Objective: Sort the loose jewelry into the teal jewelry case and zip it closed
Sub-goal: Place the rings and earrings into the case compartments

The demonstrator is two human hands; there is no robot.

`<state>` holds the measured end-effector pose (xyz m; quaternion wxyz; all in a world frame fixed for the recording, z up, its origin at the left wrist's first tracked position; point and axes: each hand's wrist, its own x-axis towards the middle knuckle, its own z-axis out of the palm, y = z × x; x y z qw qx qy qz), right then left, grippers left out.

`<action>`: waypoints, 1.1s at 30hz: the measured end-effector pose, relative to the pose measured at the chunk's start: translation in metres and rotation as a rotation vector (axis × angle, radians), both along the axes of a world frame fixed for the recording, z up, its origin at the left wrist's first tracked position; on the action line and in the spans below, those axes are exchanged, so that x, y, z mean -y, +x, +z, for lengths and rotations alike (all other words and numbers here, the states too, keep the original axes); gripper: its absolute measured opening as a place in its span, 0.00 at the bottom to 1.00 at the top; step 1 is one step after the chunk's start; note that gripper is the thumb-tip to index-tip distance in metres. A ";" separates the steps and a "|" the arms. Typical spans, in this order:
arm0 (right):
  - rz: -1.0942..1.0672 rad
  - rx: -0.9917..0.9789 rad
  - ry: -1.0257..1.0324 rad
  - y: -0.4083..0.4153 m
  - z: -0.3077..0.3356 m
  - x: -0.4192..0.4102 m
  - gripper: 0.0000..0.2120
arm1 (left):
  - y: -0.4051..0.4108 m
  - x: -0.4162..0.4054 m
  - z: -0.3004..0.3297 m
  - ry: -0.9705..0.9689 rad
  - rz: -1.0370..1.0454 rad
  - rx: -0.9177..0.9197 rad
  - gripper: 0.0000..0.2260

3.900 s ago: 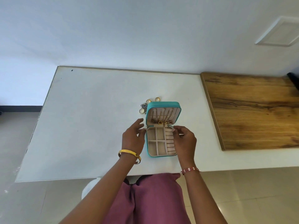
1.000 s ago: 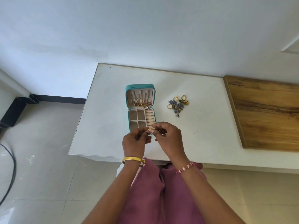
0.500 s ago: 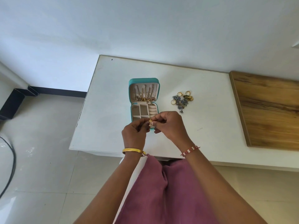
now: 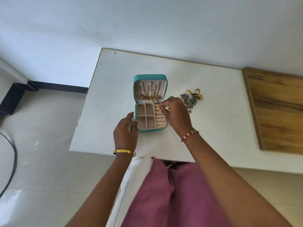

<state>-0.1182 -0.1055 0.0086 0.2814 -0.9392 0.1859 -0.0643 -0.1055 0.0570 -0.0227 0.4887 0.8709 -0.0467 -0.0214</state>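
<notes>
Pinching a small gold ring (image 4: 158,108) at its fingertips, the right hand (image 4: 176,114) hovers at frame centre over the ring rolls of the open teal jewelry case (image 4: 150,102), the slots lying just below and toward the viewer. The left hand (image 4: 125,132), fingers relaxed, rests against the case's left wall. Half a second earlier both hands worked the ring together nearer the table edge. Loose jewelry (image 4: 191,98) waits right of the case.

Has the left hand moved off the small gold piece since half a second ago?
Yes. The left hand has dropped away to the teal case's left side, while the right hand alone pinches the gold piece over the ring rolls.
</notes>
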 end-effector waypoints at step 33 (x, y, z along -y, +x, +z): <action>-0.223 0.158 0.193 -0.030 -0.010 0.012 0.10 | 0.002 -0.001 0.008 -0.067 0.069 0.013 0.11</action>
